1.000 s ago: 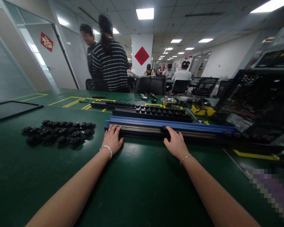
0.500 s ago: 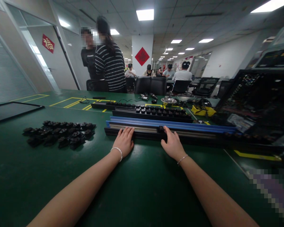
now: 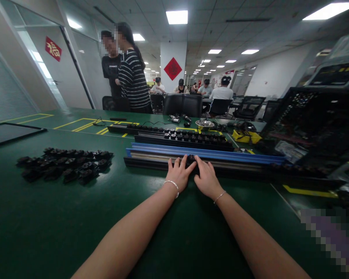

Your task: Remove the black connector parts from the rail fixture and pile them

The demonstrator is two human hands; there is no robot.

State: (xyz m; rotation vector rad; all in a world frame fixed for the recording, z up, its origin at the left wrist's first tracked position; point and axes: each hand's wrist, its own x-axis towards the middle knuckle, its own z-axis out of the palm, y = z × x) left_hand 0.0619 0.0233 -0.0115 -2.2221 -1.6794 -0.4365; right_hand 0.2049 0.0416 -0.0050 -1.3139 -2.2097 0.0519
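Observation:
Both hands rest on a long black rail point(image 3: 145, 163) with a metallic strip along it, lying across the green table. My left hand point(image 3: 178, 173) has its fingers spread over the rail, its index finger and thumb beside a small black part point(image 3: 191, 158) on the rail. My right hand point(image 3: 208, 179) holds that part at its right side with the fingertips, thumb lower against the rail's front. The part is mostly covered by fingers. Right behind lies a blue rail point(image 3: 154, 149). A group of similar-looking black parts point(image 3: 66, 162) sits on the table at left.
Farther back, more black rails point(image 3: 151, 138) carry rows of black parts. A metal bowl point(image 3: 205, 124) and a yellow tray point(image 3: 246, 136) stand beyond. A dark flat panel point(image 3: 14, 133) lies at left. Two people stand behind the table; several sit farther off.
My left hand has slid right along the rail to the small black part beside my right hand. My right hand and the part have shifted slightly left. The view has turned a little.

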